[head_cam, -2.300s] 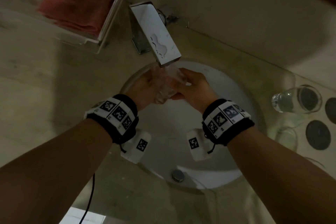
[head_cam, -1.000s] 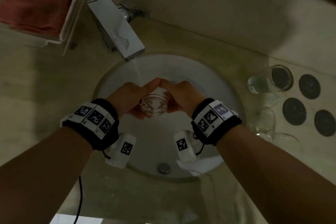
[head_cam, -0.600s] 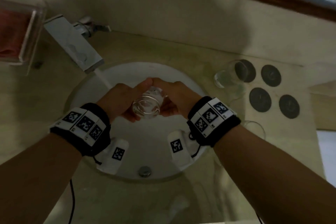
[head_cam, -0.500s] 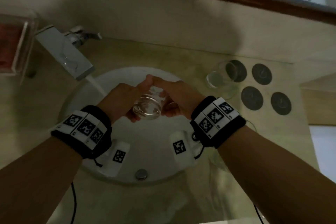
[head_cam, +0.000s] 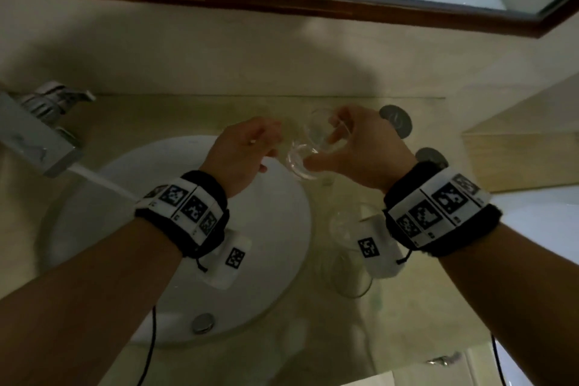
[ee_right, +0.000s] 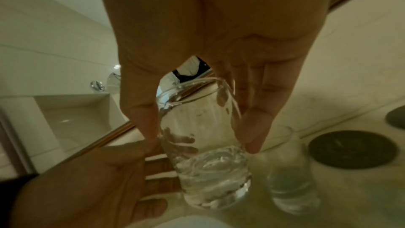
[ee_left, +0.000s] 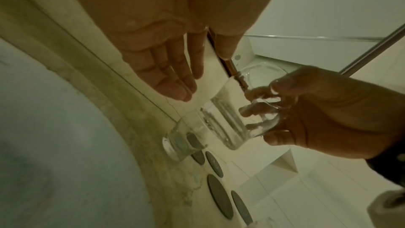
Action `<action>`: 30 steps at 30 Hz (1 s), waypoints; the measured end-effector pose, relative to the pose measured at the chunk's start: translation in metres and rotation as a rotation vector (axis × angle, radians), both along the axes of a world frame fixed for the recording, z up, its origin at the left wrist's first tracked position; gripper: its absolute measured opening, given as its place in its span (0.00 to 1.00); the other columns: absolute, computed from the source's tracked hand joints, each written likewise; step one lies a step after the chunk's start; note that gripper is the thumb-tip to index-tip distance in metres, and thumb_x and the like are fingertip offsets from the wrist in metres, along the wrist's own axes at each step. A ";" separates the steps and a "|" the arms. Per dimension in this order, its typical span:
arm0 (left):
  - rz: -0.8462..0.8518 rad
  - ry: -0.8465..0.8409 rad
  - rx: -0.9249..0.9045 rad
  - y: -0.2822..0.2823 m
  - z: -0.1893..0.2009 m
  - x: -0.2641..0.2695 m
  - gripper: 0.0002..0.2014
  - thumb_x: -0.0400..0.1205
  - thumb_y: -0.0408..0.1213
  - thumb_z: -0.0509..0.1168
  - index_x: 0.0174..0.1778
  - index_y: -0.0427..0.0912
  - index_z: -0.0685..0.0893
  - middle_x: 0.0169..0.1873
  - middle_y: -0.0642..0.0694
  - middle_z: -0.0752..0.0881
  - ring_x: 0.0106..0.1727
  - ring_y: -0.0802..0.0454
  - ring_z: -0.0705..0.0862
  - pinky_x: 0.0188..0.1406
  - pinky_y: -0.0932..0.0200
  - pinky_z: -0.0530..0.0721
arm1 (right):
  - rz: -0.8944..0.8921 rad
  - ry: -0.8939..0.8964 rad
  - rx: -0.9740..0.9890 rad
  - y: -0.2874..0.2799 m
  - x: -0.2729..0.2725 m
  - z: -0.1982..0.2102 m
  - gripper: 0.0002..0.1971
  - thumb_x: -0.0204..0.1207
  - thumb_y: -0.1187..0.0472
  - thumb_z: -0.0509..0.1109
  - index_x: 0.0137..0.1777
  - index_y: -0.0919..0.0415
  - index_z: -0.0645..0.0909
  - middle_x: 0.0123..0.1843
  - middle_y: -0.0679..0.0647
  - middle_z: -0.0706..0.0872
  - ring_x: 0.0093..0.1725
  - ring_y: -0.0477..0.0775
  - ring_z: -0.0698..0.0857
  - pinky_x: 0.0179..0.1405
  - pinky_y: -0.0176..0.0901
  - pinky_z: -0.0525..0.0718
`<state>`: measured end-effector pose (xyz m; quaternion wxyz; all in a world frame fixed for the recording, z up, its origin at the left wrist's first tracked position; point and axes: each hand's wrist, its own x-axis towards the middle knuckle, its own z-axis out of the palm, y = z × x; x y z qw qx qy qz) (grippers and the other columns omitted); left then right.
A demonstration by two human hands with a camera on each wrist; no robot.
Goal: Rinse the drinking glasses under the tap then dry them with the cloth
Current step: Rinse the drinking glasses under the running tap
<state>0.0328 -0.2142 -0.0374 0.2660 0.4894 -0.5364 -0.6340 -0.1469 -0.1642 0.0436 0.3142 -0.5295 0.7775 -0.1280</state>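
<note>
The pale stone counter spread beneath both hands, with the round white basin sunk into it below and to the left of the grip. At the far left, well away from the held glass, the square tap poured a stream of water into the basin. The right hand gripped a clear drinking glass above the counter at the basin's right edge, thumb on one side and fingers curled round the other, the glass tilted with its thick base toward the left hand. The left hand hung just beside that base with fingers straight and relaxed, holding nothing; whether the fingertips touched the glass could not be told. A second glass stood on the counter just beyond the held one, and another glass stood below the right wrist. Dark round coasters lay in a row on the counter past the grip.
</note>
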 end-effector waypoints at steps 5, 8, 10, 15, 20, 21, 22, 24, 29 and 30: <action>0.029 -0.097 -0.098 -0.008 -0.020 -0.028 0.17 0.83 0.37 0.70 0.68 0.50 0.83 0.61 0.54 0.86 0.58 0.55 0.86 0.57 0.54 0.88 | 0.060 0.047 -0.016 0.006 -0.027 -0.021 0.40 0.52 0.44 0.87 0.64 0.48 0.74 0.54 0.44 0.85 0.45 0.48 0.89 0.45 0.51 0.92; -0.030 -0.195 -0.205 -0.009 -0.031 -0.041 0.28 0.78 0.32 0.75 0.74 0.49 0.79 0.67 0.53 0.82 0.65 0.56 0.82 0.64 0.57 0.83 | 0.092 0.106 -0.003 0.010 -0.039 -0.031 0.41 0.52 0.45 0.87 0.65 0.48 0.73 0.55 0.44 0.85 0.48 0.49 0.88 0.47 0.51 0.91; -0.061 -0.227 -0.235 -0.007 -0.037 -0.050 0.34 0.75 0.30 0.77 0.77 0.48 0.75 0.72 0.52 0.79 0.72 0.56 0.78 0.68 0.56 0.81 | 0.097 0.126 0.032 0.013 -0.047 -0.038 0.42 0.52 0.43 0.87 0.66 0.48 0.72 0.57 0.45 0.85 0.49 0.50 0.87 0.48 0.51 0.90; -0.092 -0.306 -0.266 -0.011 -0.050 -0.074 0.41 0.71 0.31 0.80 0.79 0.51 0.70 0.75 0.50 0.76 0.76 0.52 0.75 0.74 0.47 0.78 | 0.118 0.162 0.132 0.019 -0.063 -0.053 0.45 0.52 0.45 0.87 0.69 0.49 0.70 0.61 0.49 0.85 0.53 0.53 0.87 0.52 0.53 0.90; -0.041 -0.397 -0.334 -0.019 -0.055 -0.093 0.44 0.66 0.36 0.84 0.77 0.47 0.70 0.72 0.47 0.77 0.72 0.48 0.77 0.70 0.52 0.78 | 0.125 0.216 0.199 0.015 -0.071 -0.068 0.47 0.49 0.42 0.85 0.68 0.49 0.69 0.60 0.54 0.84 0.52 0.59 0.86 0.51 0.57 0.90; -0.042 -0.419 -0.339 -0.020 -0.055 -0.096 0.45 0.66 0.37 0.84 0.78 0.47 0.69 0.73 0.47 0.77 0.72 0.49 0.76 0.69 0.56 0.77 | 0.133 0.227 0.208 0.014 -0.072 -0.070 0.47 0.50 0.43 0.86 0.68 0.50 0.68 0.60 0.55 0.84 0.53 0.59 0.86 0.52 0.57 0.89; -0.045 -0.430 -0.341 -0.022 -0.056 -0.099 0.47 0.66 0.38 0.85 0.79 0.47 0.68 0.74 0.48 0.76 0.73 0.50 0.76 0.68 0.59 0.75 | 0.141 0.234 0.219 0.013 -0.073 -0.072 0.46 0.51 0.44 0.87 0.68 0.50 0.68 0.60 0.55 0.83 0.55 0.59 0.85 0.53 0.56 0.88; -0.060 -0.436 -0.334 -0.024 -0.057 -0.104 0.48 0.66 0.40 0.85 0.81 0.49 0.67 0.76 0.49 0.74 0.75 0.51 0.75 0.69 0.60 0.74 | 0.152 0.238 0.237 0.012 -0.075 -0.074 0.46 0.52 0.47 0.88 0.68 0.52 0.68 0.60 0.54 0.84 0.57 0.59 0.83 0.53 0.54 0.86; -0.052 -0.414 -0.275 -0.027 -0.058 -0.106 0.43 0.68 0.42 0.84 0.77 0.51 0.70 0.74 0.52 0.78 0.71 0.51 0.78 0.62 0.61 0.77 | 0.170 0.223 0.247 0.007 -0.076 -0.074 0.43 0.54 0.49 0.88 0.65 0.54 0.67 0.59 0.53 0.84 0.55 0.58 0.84 0.49 0.51 0.85; -0.048 -0.404 -0.266 -0.028 -0.058 -0.106 0.42 0.68 0.42 0.84 0.76 0.51 0.71 0.72 0.53 0.79 0.69 0.52 0.79 0.59 0.63 0.76 | 0.174 0.224 0.251 0.006 -0.076 -0.074 0.43 0.54 0.49 0.89 0.65 0.55 0.67 0.59 0.53 0.84 0.55 0.58 0.84 0.49 0.51 0.85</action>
